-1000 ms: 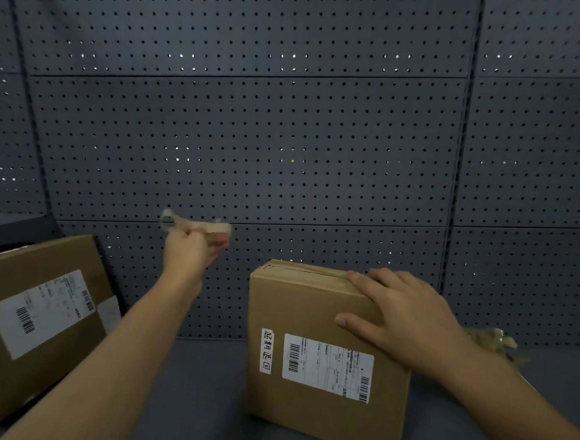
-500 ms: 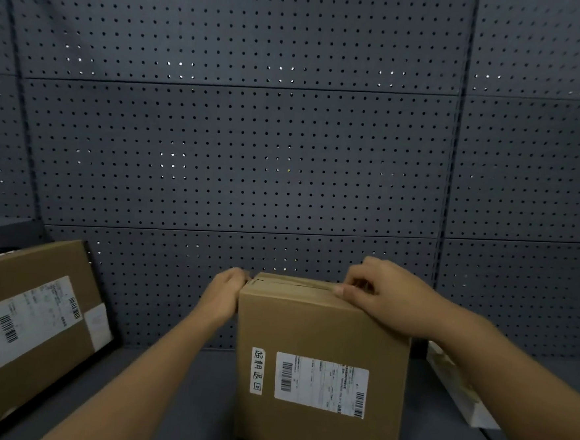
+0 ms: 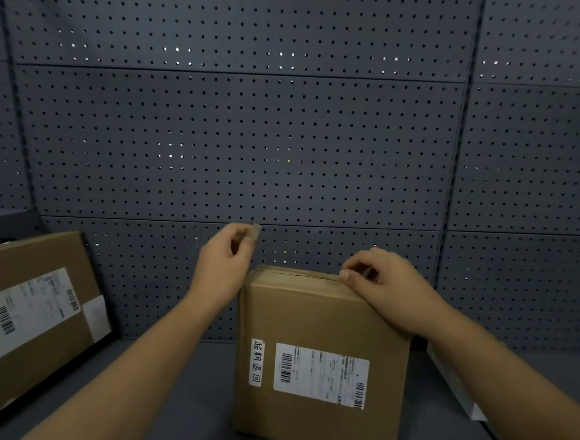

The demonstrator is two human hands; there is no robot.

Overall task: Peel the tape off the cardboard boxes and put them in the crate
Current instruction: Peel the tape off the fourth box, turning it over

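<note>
- Box upright on table, at 5 o'clock from frame centre; label faces camera; tape along its top edge
- Right hand on box's top right corner; fingers curled, pinching at tape end
- Left hand raised at box's 10 o'clock; fingertips pinched on a small blurred scrap, likely tape
- Second box tilted at 8 o'clock, well apart
</note>
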